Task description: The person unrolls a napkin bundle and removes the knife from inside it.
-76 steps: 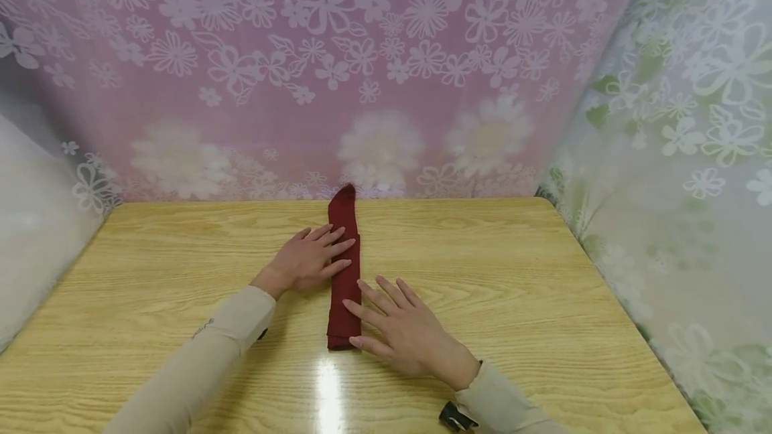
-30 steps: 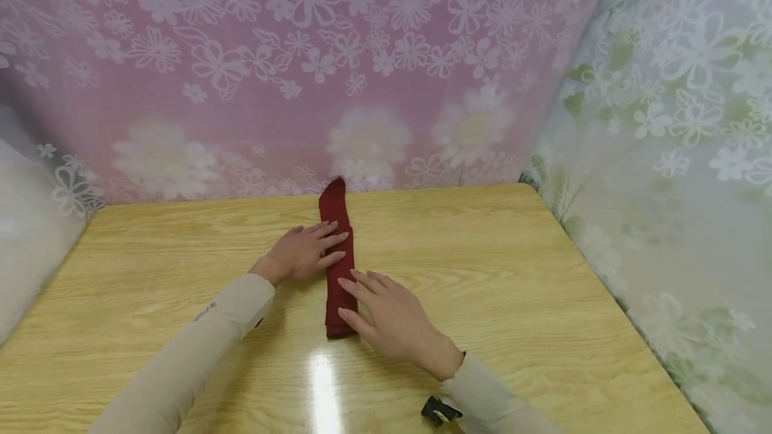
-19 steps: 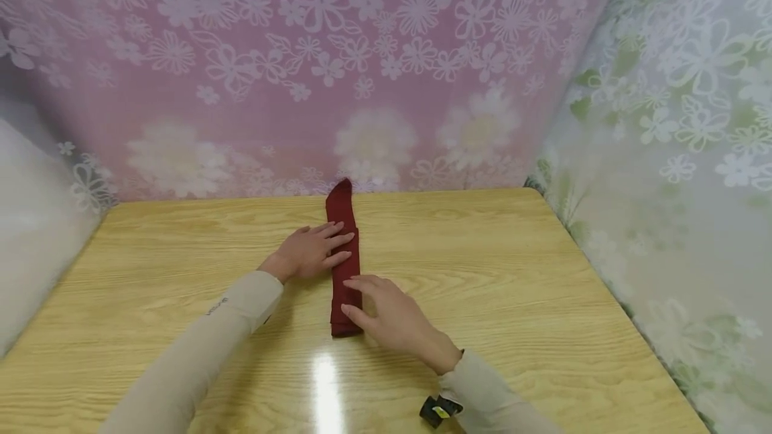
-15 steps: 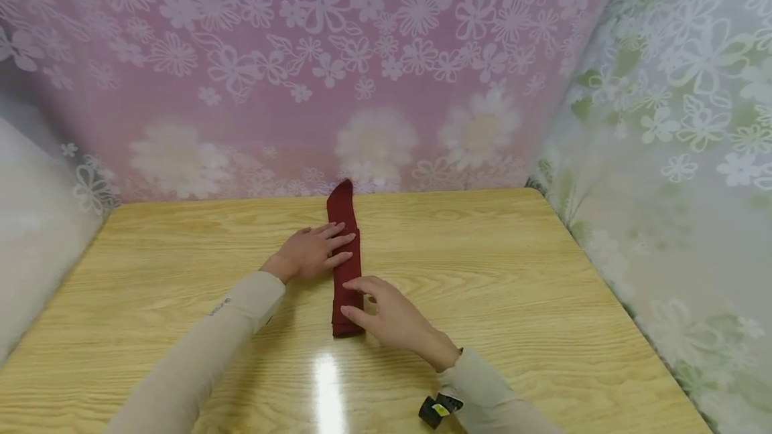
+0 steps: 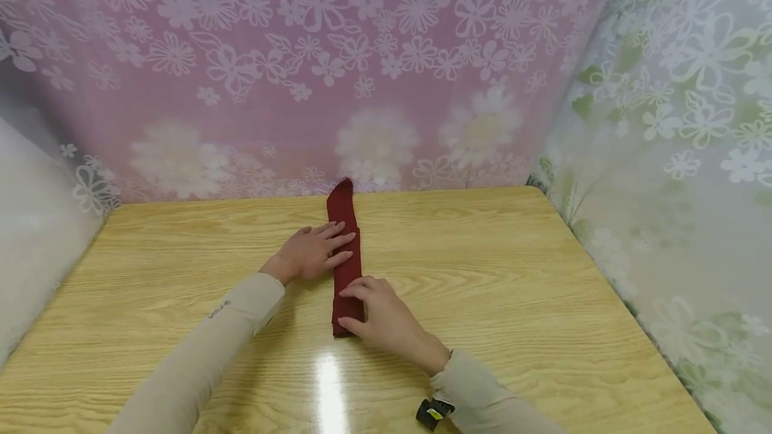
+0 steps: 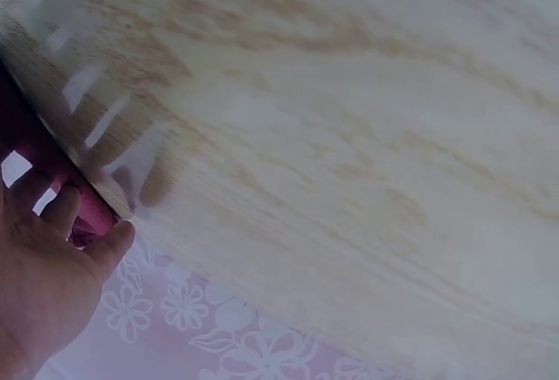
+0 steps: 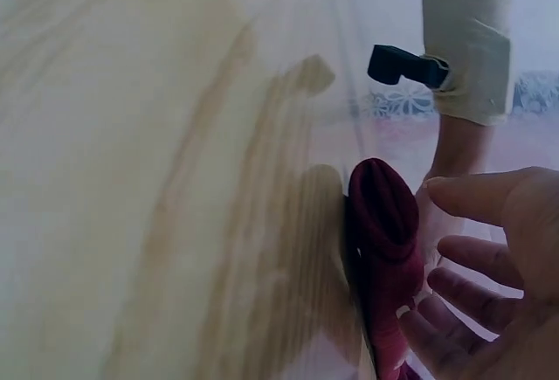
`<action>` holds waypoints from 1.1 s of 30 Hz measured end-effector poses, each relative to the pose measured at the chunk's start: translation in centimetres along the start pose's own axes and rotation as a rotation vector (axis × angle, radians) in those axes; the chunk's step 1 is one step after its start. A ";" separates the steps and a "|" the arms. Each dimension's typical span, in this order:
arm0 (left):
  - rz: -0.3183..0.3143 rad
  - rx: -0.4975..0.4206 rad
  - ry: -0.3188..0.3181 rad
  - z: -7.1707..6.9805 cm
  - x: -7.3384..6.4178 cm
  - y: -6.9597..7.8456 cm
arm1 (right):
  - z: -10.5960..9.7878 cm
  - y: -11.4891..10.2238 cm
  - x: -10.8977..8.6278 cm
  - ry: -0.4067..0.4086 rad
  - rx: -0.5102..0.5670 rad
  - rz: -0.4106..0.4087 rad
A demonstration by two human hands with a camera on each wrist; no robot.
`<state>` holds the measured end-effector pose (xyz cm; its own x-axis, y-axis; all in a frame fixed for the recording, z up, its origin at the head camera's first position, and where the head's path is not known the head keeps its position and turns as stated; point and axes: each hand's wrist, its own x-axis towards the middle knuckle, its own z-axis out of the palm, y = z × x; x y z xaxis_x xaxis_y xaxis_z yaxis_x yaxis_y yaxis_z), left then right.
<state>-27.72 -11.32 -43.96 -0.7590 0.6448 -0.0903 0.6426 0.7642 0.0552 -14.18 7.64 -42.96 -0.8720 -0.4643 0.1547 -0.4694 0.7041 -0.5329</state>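
Cloth point(image 5: 346, 275) of a deep, dark red was folded into a long, narrow strip, its sides fairly straight. The far end narrowed to a slanted tip, while the near end showed a crosswise edge; seen from the right wrist, that end looked like a thick, rounded fold. The strip ran lengthwise away from the person, between the two hands and partly beneath them. The left hand point(image 5: 310, 252) came in from the left and lay across the middle with fingers extended and slightly spread. The right hand point(image 5: 389, 319) stood at the right of the near end, fingers loosely bent, thumb and forefinger apart over the cloth without gripping it; whether their tips touched it I could not tell. Both arms wore pale sleeves point(image 5: 193, 350).

Beneath was a yellowish wood-grain table point(image 5: 512, 266) with a bright reflection point(image 5: 330, 387) near its front. A pink backdrop point(image 5: 271, 109) printed with white flowers rose behind, and a whitish floral panel point(image 5: 657, 220) flanked the right side.
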 end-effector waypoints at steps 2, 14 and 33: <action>0.003 -0.006 -0.002 -0.2 -0.2 -0.1 | 0.3 -0.2 0.1 0.010 -0.071 -0.026; 0.017 -0.024 0.019 -0.1 -0.2 0.0 | 0.8 -0.7 0.2 0.041 -0.177 -0.051; 0.003 -0.043 0.015 0.2 -0.2 -0.4 | 0.6 -1.4 0.4 0.016 -0.352 -0.128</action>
<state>-27.79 -11.71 -44.18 -0.7587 0.6471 -0.0750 0.6401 0.7620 0.0981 -13.83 6.11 -42.65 -0.8040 -0.5541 0.2158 -0.5912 0.7839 -0.1897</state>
